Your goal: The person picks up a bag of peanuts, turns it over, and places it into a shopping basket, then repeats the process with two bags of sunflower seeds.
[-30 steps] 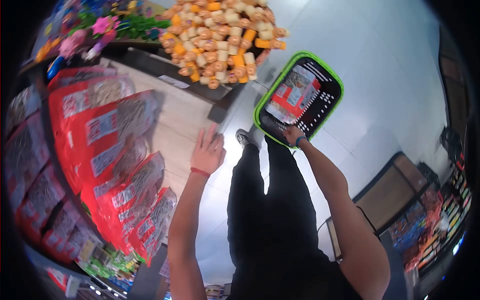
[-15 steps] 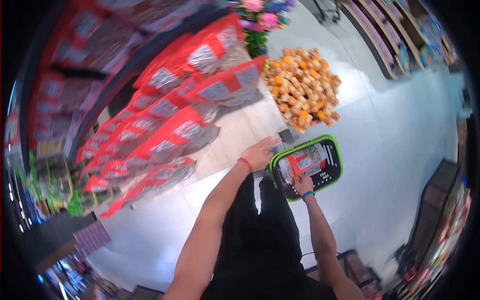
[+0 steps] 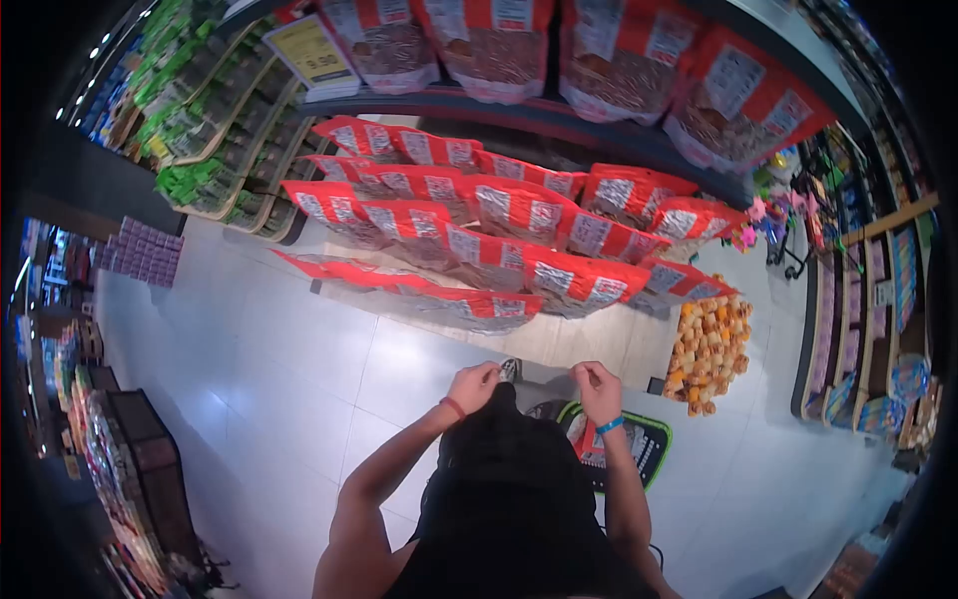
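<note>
My left hand (image 3: pixel 473 383), with a red band at the wrist, hangs in front of the low shelf (image 3: pixel 589 344), its fingers curled together. My right hand (image 3: pixel 599 391), with a blue band, is over the shelf's front edge, fingers also curled. I cannot make out anything in either hand. Rows of red-topped bags (image 3: pixel 479 255) stand on the low shelf beyond both hands. Below my right hand is a black basket with a green rim (image 3: pixel 667 439); a red package (image 3: pixel 591 439) lies inside, partly hidden by my forearm.
More red bags (image 3: pixel 499 50) stand on the upper shelf, beside a yellow price sign (image 3: pixel 314 60). A heap of orange and cream items (image 3: pixel 709 349) is at the right end. Green-topped goods (image 3: pixel 195 130) fill racks at left; a dark display stand (image 3: pixel 150 459) is lower left.
The view has turned left to face the shelf. My right hand has come up out of the basket, away from the red package. My left hand has left the shelf's edge and its fingers have curled.
</note>
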### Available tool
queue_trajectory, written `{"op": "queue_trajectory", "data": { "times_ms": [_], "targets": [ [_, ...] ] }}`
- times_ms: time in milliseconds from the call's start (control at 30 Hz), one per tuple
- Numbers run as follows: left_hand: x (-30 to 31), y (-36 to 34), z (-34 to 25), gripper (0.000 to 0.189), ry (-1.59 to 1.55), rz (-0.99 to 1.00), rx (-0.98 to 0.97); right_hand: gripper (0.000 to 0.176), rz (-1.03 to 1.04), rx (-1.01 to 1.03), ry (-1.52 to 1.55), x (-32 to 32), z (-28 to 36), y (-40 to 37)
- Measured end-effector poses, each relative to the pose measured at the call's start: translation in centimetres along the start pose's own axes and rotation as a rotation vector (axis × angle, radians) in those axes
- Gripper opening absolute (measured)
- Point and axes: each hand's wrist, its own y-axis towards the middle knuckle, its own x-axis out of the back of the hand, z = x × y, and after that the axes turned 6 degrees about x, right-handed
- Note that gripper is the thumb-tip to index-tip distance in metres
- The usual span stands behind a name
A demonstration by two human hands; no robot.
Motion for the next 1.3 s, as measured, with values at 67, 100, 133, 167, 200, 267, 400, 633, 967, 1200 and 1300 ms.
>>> {"op": "queue_trajectory", "data": {
  "times_ms": [67,100,133,167,200,267,400,633,967,1200,1300],
  "targets": [
    [3.3,-0.4,2.1,0.020,-0.055,-0.130,0.083,0.016,0.010,0.129,-0.012,-2.8,4.0,2.0],
    [4.6,-0.4,2.8,0.019,-0.135,-0.215,0.145,0.023,-0.022,0.226,-0.015,-3.8,5.9,2.8],
    [5.5,-0.3,3.2,0.018,-0.220,-0.303,0.203,0.036,0.009,0.329,-0.110,-4.4,7.2,3.6],
    [5.9,-0.2,3.4,0.018,-0.236,-0.354,0.213,0.042,-0.052,0.455,-0.137,-5.2,8.7,4.3],
    [5.8,0.1,3.4,0.019,-0.294,-0.381,0.224,0.045,-0.099,0.608,-0.250,-5.5,10.5,4.9],
    [5.7,0.6,2.3,0.021,-0.408,-0.437,0.234,0.049,-0.111,0.787,-0.337,-6.1,13.6,5.9],
    [2.4,1.8,1.2,0.020,-0.459,-0.495,0.190,0.049,-0.049,1.046,-0.582,-7.9,18.3,8.0],
    [4.4,1.9,1.1,0.019,-0.220,-0.465,0.164,0.017,0.213,0.927,-0.922,-10.9,16.9,11.0],
    [7.3,2.3,-0.1,0.077,-0.122,-0.361,0.169,0.008,0.271,0.891,-0.721,-9.2,17.8,10.3],
    [15.9,-0.7,-7.8,0.049,-0.523,-0.194,0.000,0.008,0.397,0.694,-0.442,-5.1,26.0,9.4],
    [19.0,-0.3,-8.2,0.049,-0.469,0.021,-0.070,0.010,0.505,0.653,-0.280,-4.5,28.9,10.6]
  ]
}}
